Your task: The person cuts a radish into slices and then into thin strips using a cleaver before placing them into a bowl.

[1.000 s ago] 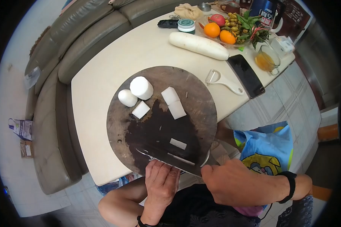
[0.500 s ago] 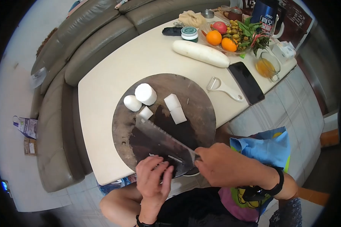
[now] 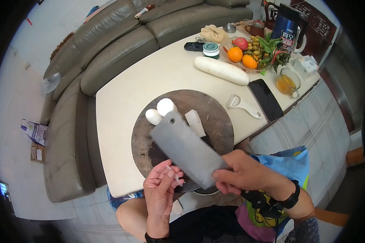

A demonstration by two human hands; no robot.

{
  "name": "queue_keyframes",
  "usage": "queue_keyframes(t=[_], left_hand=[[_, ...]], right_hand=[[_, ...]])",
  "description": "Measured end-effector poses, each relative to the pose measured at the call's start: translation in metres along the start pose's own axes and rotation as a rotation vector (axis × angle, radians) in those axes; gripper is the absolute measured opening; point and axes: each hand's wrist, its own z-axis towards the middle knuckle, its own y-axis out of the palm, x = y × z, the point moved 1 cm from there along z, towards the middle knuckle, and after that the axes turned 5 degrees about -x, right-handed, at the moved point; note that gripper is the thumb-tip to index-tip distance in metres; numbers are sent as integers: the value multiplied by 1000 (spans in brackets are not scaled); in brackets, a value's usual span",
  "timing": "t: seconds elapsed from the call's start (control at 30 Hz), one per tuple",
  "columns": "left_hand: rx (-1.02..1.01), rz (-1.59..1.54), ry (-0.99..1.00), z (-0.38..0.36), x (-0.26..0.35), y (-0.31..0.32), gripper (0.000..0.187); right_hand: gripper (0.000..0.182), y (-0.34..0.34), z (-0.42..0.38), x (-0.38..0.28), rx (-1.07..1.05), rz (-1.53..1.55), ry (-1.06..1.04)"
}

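My right hand [image 3: 241,172] is wrapped round the handle of a cleaver [image 3: 186,150], whose broad flat blade is tilted over the round cutting board [image 3: 221,117]. At the board's near edge, my left hand [image 3: 162,184] pinches a thin white strip [image 3: 175,175] between thumb and fingers. Two rounded white radish pieces [image 3: 165,106] lie at the board's far left. Right of them are two white blocks [image 3: 193,117], the lower partly covered by the blade.
A whole white radish [image 3: 222,70], a peeler [image 3: 244,106] and a phone [image 3: 266,100] lie on the table [image 3: 117,117]. Behind are a fruit bowl [image 3: 251,67], a glass cup [image 3: 287,83] and a blue flask [image 3: 284,26].
The cleaver has been lifted from the board and turned to show its flat side. My left hand has turned palm up, with a thin strip between its fingers. The view has shifted slightly.
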Motion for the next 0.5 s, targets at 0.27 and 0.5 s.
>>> queue_keyframes(t=[0.27,0.5], left_hand=[[-156,1682,550,3,-4,18,29],[-225,1808,449,2,-6,30,26]], right_hand=[[19,-10,-10,-1,202,9,-16],[19,-12,-16,-4,210,22,-48]])
